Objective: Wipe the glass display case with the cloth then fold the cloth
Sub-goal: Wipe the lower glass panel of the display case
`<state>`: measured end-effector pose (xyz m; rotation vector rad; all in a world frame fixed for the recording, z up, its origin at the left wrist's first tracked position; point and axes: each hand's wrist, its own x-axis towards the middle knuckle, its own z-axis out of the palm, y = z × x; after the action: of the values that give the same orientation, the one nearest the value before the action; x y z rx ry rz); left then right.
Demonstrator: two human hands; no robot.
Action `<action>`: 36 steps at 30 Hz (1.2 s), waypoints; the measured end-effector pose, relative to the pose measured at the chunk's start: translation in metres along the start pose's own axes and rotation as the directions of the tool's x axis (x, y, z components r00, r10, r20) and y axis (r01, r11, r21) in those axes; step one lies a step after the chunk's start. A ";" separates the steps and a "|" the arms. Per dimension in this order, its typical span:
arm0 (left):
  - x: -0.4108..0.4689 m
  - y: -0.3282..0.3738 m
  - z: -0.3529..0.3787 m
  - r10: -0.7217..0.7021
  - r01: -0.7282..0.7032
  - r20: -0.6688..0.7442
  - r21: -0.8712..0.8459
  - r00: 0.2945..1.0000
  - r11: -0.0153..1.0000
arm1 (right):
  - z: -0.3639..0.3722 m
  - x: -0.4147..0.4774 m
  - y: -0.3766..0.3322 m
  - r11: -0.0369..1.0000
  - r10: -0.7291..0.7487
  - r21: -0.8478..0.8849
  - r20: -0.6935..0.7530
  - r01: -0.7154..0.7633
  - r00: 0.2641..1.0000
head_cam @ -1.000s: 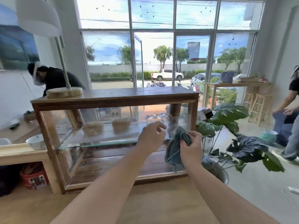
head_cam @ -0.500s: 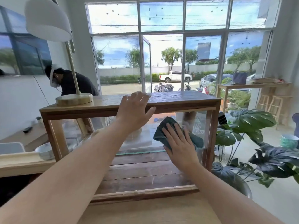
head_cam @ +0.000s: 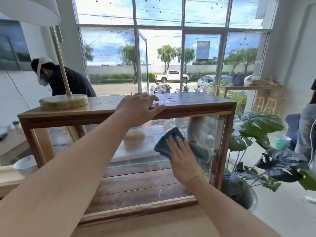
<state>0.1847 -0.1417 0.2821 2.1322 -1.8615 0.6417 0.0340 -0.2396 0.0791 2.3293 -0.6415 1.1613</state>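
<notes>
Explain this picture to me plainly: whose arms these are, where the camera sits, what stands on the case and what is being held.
There is no machine here. The arms belong to a person wearing a wide-angle camera on the head, so you look forward and down along them. The single view shows a glass display case with a wooden frame. The left hand lies flat on its wooden top, steadying. The right hand presses a dark cloth flat against the front glass, wiping. On top stands a lamp. Inside, on a glass shelf, sits a round bread-like item. A leafy plant stands to the right of the case.
</notes>
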 end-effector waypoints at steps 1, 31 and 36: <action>0.000 0.000 0.000 -0.007 0.007 0.008 -0.010 1.000 1.000 | 0.006 -0.016 -0.001 0.994 -0.104 -0.037 0.043 0.105 0.994; 0.002 0.001 0.001 -0.044 0.044 0.010 -0.003 0.999 0.999 | 0.007 -0.002 0.014 0.904 -0.427 0.000 0.007 0.427 0.904; 0.004 0.000 0.004 -0.036 0.036 0.003 -0.010 0.999 0.999 | 0.040 -0.086 0.006 0.756 -0.581 -0.050 0.407 0.652 0.705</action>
<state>0.1857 -0.1465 0.2805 2.1560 -1.8191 0.6203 0.0092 -0.2502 -0.0118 2.3198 -0.0328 0.3313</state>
